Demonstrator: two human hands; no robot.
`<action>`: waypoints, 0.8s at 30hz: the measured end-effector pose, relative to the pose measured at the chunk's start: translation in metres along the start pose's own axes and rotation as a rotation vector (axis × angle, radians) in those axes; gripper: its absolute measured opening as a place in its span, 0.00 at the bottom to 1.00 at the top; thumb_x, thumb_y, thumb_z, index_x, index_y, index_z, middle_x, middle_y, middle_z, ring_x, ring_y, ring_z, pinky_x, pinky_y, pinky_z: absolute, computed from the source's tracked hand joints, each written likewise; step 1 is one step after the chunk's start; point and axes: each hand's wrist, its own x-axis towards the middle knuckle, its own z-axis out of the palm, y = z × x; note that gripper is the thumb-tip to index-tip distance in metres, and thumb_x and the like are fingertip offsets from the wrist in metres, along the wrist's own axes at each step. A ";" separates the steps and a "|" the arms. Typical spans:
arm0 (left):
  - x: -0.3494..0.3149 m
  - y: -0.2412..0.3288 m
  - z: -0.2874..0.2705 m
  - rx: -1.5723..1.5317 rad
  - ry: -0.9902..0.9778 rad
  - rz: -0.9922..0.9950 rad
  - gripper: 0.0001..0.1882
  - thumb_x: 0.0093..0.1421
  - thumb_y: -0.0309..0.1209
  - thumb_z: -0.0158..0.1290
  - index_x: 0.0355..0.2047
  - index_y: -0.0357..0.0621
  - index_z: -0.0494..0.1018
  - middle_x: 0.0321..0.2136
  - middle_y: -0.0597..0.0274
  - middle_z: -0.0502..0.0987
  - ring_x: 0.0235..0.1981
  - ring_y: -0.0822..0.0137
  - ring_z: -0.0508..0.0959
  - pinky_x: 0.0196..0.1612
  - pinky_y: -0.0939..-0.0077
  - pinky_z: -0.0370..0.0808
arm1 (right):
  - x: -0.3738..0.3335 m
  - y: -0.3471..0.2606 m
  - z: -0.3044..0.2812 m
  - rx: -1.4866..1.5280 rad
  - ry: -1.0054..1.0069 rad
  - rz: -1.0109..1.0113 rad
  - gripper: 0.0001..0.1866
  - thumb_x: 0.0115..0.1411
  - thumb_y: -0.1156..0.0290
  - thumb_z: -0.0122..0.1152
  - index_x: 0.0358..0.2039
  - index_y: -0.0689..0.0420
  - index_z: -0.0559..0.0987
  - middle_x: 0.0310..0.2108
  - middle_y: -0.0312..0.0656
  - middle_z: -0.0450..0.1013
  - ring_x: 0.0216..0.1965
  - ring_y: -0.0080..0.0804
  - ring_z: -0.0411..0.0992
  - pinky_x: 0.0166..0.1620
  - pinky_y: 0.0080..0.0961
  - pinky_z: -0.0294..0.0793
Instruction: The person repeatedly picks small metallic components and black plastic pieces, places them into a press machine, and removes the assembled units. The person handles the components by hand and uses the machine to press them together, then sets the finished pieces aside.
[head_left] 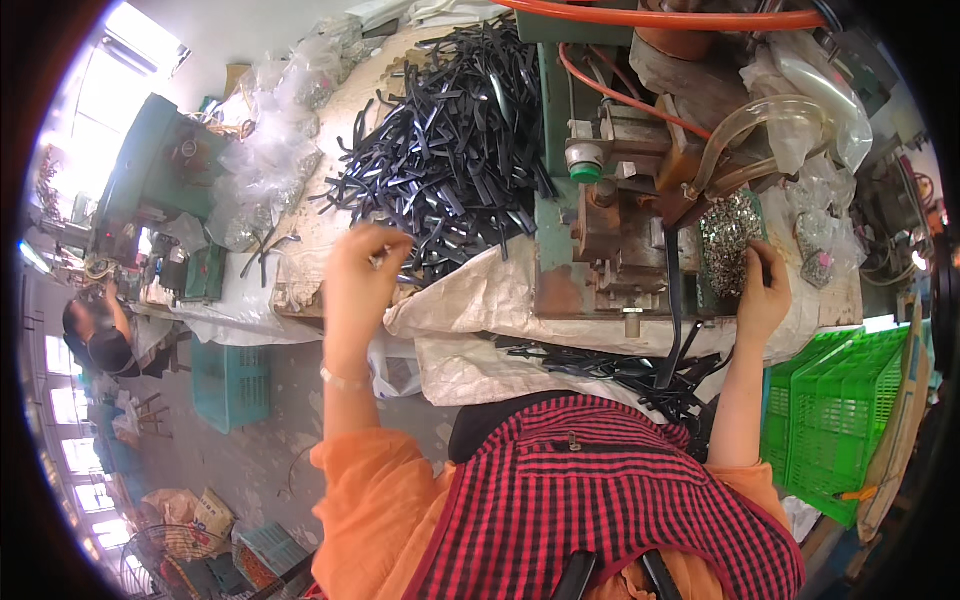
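Note:
My left hand (pixel 362 268), slightly blurred, is raised at the near left edge of a heap of black strips (pixel 455 150). Its fingers are curled together, and what is between them is too small to tell. At the right, my right hand (pixel 765 285) has thumb and fingertips pinched at the edge of a tray of small metal pieces (pixel 730 235); anything in the pinch is hidden. Between the hands stands a green and rusty bench machine (pixel 610 235). One long black strip (pixel 673 300) hangs from its front, with more black strips (pixel 640 372) on the cloth below, near my lap.
Clear tubes (pixel 765 115) and an orange hose (pixel 670 18) run around the machine. Green plastic crates (pixel 835 410) stand at the right. Plastic bags (pixel 275 150) and another green machine (pixel 160 165) are at the left. Another person (pixel 95 330) works farther left, near a teal crate (pixel 230 385).

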 end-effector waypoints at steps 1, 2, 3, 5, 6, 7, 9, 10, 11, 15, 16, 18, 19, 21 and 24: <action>-0.011 -0.041 0.018 0.181 -0.023 0.053 0.07 0.54 0.21 0.61 0.34 0.41 0.83 0.34 0.55 0.80 0.38 0.55 0.80 0.42 0.65 0.76 | -0.004 0.002 -0.008 -0.056 0.015 -0.023 0.08 0.65 0.77 0.63 0.44 0.62 0.84 0.43 0.41 0.82 0.45 0.26 0.77 0.52 0.25 0.74; -0.021 -0.074 0.035 0.359 -0.040 0.118 0.07 0.55 0.21 0.60 0.34 0.42 0.83 0.34 0.56 0.79 0.39 0.54 0.80 0.42 0.64 0.77 | -0.007 0.004 -0.013 -0.109 0.044 -0.050 0.08 0.65 0.77 0.63 0.44 0.63 0.84 0.43 0.41 0.82 0.45 0.26 0.77 0.52 0.25 0.74; -0.028 -0.093 0.053 0.288 -0.007 0.112 0.09 0.54 0.21 0.59 0.35 0.43 0.84 0.35 0.56 0.79 0.38 0.52 0.80 0.42 0.63 0.77 | -0.011 0.005 -0.020 -0.131 0.048 -0.058 0.08 0.65 0.77 0.63 0.43 0.63 0.85 0.43 0.40 0.82 0.45 0.27 0.78 0.51 0.25 0.75; -0.032 -0.097 0.067 0.248 0.015 0.098 0.11 0.51 0.20 0.58 0.35 0.44 0.83 0.38 0.56 0.78 0.38 0.49 0.79 0.42 0.61 0.77 | -0.019 -0.006 -0.025 -0.017 0.049 0.002 0.08 0.65 0.78 0.63 0.43 0.62 0.85 0.42 0.40 0.82 0.45 0.28 0.78 0.52 0.25 0.75; -0.029 -0.097 0.065 0.278 0.008 0.156 0.11 0.51 0.21 0.58 0.35 0.44 0.83 0.37 0.56 0.78 0.39 0.50 0.79 0.42 0.60 0.77 | -0.021 -0.019 -0.026 0.041 0.054 0.033 0.08 0.64 0.79 0.63 0.43 0.62 0.85 0.42 0.40 0.82 0.45 0.29 0.78 0.52 0.25 0.75; -0.025 -0.101 0.060 0.305 0.000 0.218 0.10 0.51 0.21 0.58 0.34 0.44 0.83 0.36 0.56 0.78 0.39 0.51 0.79 0.42 0.59 0.77 | -0.022 -0.036 -0.023 0.133 -0.006 0.088 0.09 0.63 0.80 0.64 0.43 0.61 0.85 0.41 0.40 0.82 0.45 0.29 0.78 0.52 0.24 0.74; -0.010 -0.108 0.044 0.396 -0.006 0.340 0.08 0.52 0.21 0.56 0.32 0.43 0.81 0.34 0.55 0.78 0.38 0.52 0.79 0.41 0.57 0.76 | -0.013 -0.072 -0.012 0.178 -0.113 -0.056 0.09 0.59 0.82 0.66 0.40 0.61 0.86 0.40 0.41 0.82 0.44 0.31 0.79 0.51 0.26 0.75; -0.006 -0.112 0.033 0.462 -0.009 0.387 0.07 0.53 0.20 0.55 0.31 0.42 0.80 0.33 0.55 0.79 0.38 0.51 0.79 0.40 0.56 0.76 | -0.006 -0.091 -0.007 0.211 -0.183 -0.125 0.09 0.57 0.81 0.67 0.39 0.60 0.86 0.39 0.42 0.82 0.43 0.33 0.79 0.50 0.27 0.75; 0.004 -0.114 0.028 0.424 0.043 0.403 0.07 0.53 0.19 0.55 0.31 0.40 0.79 0.32 0.54 0.79 0.36 0.50 0.79 0.39 0.57 0.76 | -0.002 -0.109 -0.001 0.214 -0.210 -0.162 0.08 0.57 0.81 0.67 0.39 0.60 0.86 0.38 0.43 0.82 0.43 0.33 0.80 0.49 0.27 0.76; 0.013 -0.067 0.018 0.224 0.235 0.211 0.08 0.57 0.15 0.54 0.37 0.37 0.76 0.30 0.54 0.76 0.31 0.54 0.78 0.35 0.63 0.73 | -0.002 -0.119 0.039 0.577 -0.275 0.031 0.13 0.59 0.79 0.67 0.45 0.63 0.80 0.39 0.43 0.81 0.43 0.29 0.79 0.49 0.24 0.76; 0.014 -0.052 0.028 0.071 0.237 0.183 0.08 0.63 0.18 0.55 0.43 0.37 0.76 0.31 0.58 0.77 0.31 0.64 0.78 0.31 0.71 0.75 | -0.006 -0.122 0.042 0.668 -0.286 0.106 0.15 0.60 0.80 0.67 0.47 0.64 0.78 0.39 0.42 0.81 0.44 0.27 0.79 0.49 0.23 0.75; 0.002 -0.029 0.062 -0.592 0.194 -0.069 0.09 0.68 0.21 0.54 0.48 0.37 0.75 0.33 0.60 0.78 0.30 0.71 0.79 0.27 0.80 0.76 | -0.012 -0.125 0.049 0.727 -0.257 0.142 0.17 0.60 0.80 0.66 0.50 0.64 0.76 0.39 0.40 0.81 0.44 0.25 0.78 0.49 0.22 0.75; 0.001 -0.006 0.070 -0.642 0.132 -0.030 0.09 0.72 0.25 0.52 0.49 0.35 0.73 0.34 0.57 0.79 0.26 0.72 0.80 0.25 0.85 0.77 | -0.018 -0.123 0.049 0.748 -0.230 0.175 0.18 0.61 0.80 0.66 0.51 0.64 0.74 0.39 0.40 0.80 0.43 0.24 0.78 0.49 0.21 0.74; 0.000 0.028 0.088 -0.817 0.186 0.045 0.08 0.72 0.26 0.51 0.47 0.32 0.72 0.35 0.52 0.80 0.25 0.69 0.81 0.26 0.82 0.78 | -0.023 -0.122 0.050 0.845 -0.206 0.247 0.19 0.61 0.81 0.65 0.52 0.65 0.73 0.39 0.39 0.80 0.43 0.22 0.77 0.49 0.20 0.74; 0.009 0.094 0.085 -1.040 0.219 0.458 0.06 0.73 0.26 0.50 0.44 0.33 0.71 0.36 0.48 0.80 0.24 0.65 0.80 0.24 0.80 0.77 | -0.018 -0.134 0.045 0.942 -0.230 0.315 0.19 0.62 0.82 0.64 0.53 0.65 0.73 0.40 0.38 0.80 0.43 0.22 0.77 0.49 0.19 0.74</action>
